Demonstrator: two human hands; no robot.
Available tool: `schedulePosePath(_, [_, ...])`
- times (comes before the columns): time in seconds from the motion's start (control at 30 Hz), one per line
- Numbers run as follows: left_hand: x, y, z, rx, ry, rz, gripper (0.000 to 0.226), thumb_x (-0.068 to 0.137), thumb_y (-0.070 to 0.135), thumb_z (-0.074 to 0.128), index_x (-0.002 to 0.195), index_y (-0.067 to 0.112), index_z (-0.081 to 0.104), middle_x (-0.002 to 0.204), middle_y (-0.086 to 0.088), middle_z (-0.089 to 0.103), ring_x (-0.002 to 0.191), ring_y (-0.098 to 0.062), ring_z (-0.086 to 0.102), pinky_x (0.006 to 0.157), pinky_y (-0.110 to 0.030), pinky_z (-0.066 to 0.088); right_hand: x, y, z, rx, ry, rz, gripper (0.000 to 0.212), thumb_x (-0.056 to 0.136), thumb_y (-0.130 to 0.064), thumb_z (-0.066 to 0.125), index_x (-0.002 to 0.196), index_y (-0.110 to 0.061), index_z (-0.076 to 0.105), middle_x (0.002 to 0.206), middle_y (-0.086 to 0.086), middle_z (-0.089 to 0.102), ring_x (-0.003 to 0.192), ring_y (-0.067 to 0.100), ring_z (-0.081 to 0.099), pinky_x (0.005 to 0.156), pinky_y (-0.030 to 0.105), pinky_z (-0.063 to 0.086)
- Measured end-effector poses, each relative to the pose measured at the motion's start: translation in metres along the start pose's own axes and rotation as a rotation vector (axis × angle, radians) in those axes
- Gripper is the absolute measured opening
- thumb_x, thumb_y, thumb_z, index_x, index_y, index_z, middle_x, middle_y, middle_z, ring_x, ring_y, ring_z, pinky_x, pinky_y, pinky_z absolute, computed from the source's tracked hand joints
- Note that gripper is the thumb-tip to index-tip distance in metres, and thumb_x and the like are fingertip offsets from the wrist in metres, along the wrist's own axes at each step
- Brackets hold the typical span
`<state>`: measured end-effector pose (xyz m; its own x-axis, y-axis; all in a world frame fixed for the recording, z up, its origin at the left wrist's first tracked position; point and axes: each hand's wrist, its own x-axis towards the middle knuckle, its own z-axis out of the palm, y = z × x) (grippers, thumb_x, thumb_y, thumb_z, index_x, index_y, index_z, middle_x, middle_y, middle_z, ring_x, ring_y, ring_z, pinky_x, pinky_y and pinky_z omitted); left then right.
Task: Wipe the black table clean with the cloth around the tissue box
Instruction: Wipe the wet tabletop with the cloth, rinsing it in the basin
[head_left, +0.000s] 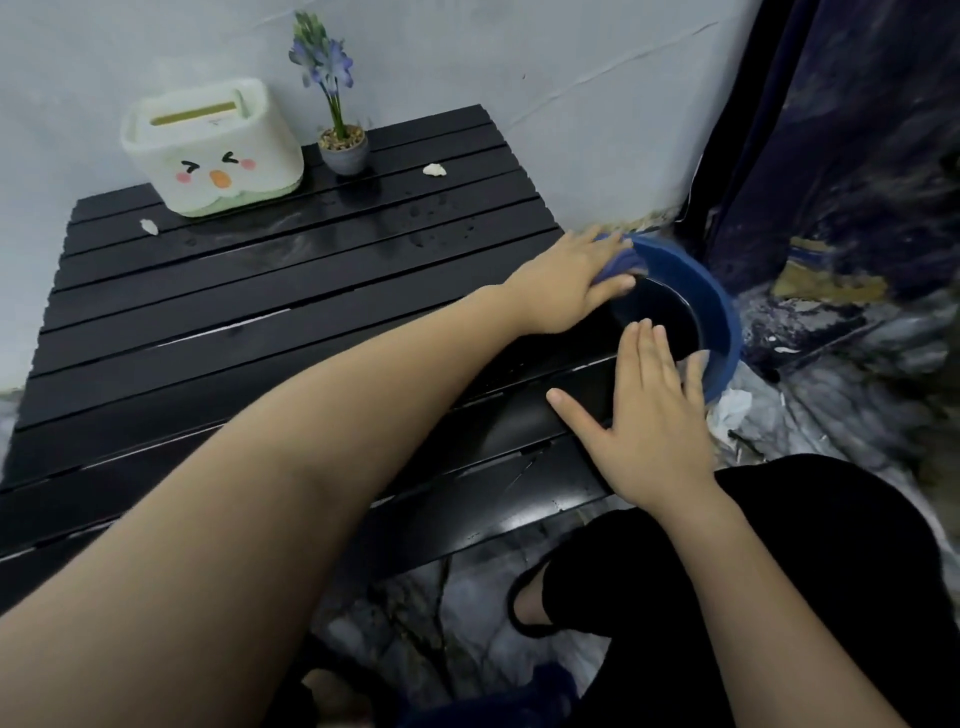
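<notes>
Pressing with straight fingers, the left grip (571, 283) keeps the blue cloth (618, 257) at the right edge of the worktop (260, 312), above the basin (722, 322); the right grip (654, 415) lies flat, spread. Risk, I think: a wet cloth may soak the tissue box (213, 150), far left, or tip the flower pot (343, 150). I count two white scraps (149, 226), one box, one pot.

by the wall and on the floor

a small grey flower pot (344, 150) with pebbles holds a stem of purple flowers (322, 57) close to the pale wall (571, 78). a white scrap (434, 169) lies just right of the pot, and another scrap (149, 226) lies well to the left. water drops (426, 228) are scattered between them. a blue basin (719, 306) sits low at the right, near a dark curtain (857, 130). crumpled white paper (732, 408) lies on the marbled floor (831, 374) beside the basin.
</notes>
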<state>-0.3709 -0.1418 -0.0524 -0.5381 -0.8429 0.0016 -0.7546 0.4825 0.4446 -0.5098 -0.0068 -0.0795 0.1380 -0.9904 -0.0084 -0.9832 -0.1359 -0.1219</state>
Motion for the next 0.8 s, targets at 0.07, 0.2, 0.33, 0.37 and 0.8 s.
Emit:
schedulePosePath(0.07, [-0.016,-0.002,-0.010,-0.211,0.094,-0.051,0.049,0.102,0.035,0.045,0.143,0.009,0.042,0.139,-0.015,0.052,0.132,-0.029,0.046,0.110,-0.031,0.031,0.000,0.002,-0.001,0.040,-0.002,-0.001,0.110,0.087,-0.085,0.015,0.159,-0.002,0.006,0.168,0.015,0.007,0.156,0.024,0.001,0.123,0.050,-0.007])
schedulePosePath(0.2, [-0.089,-0.031,-0.039,-0.276,0.168,-0.120,0.055,0.102,0.037,0.044,0.152,0.015,0.032,0.159,-0.003,0.033,0.151,-0.020,0.016,0.121,-0.026,0.012,-0.004,0.005,-0.008,0.127,0.002,-0.005,0.108,0.088,-0.083,0.025,0.159,-0.005,0.006,0.169,0.012,0.005,0.156,0.021,-0.002,0.124,0.053,-0.006])
schedulePosePath(0.33, [-0.219,-0.065,-0.058,-0.042,0.082,-0.139,0.062,0.100,0.043,0.041,0.155,0.021,0.023,0.164,0.008,0.018,0.153,-0.012,0.004,0.125,-0.039,0.009,-0.019,0.019,-0.013,0.163,0.001,0.019,0.112,0.085,-0.087,0.024,0.160,-0.007,0.004,0.169,0.010,0.002,0.156,0.019,-0.005,0.124,0.052,-0.008])
schedulePosePath(0.37, [-0.252,-0.070,-0.059,-0.015,0.058,-0.159,0.062,0.100,0.044,0.040,0.155,0.024,0.021,0.164,0.011,0.016,0.152,-0.010,0.003,0.125,-0.040,0.009,-0.023,0.023,-0.013,0.171,-0.007,0.040,0.113,0.084,-0.089,0.022,0.160,-0.008,0.004,0.169,0.010,0.002,0.156,0.018,-0.005,0.124,0.051,-0.009])
schedulePosePath(0.8, [-0.268,-0.043,-0.007,0.310,-0.065,-0.091,0.069,0.102,0.054,0.013,0.157,0.014,0.000,0.166,-0.005,-0.003,0.153,-0.018,-0.007,0.125,-0.041,0.004,-0.035,0.030,-0.004,0.267,-0.030,0.074,0.101,0.089,-0.078,0.030,0.157,-0.004,0.017,0.165,0.017,0.021,0.155,0.025,0.006,0.124,0.054,0.004])
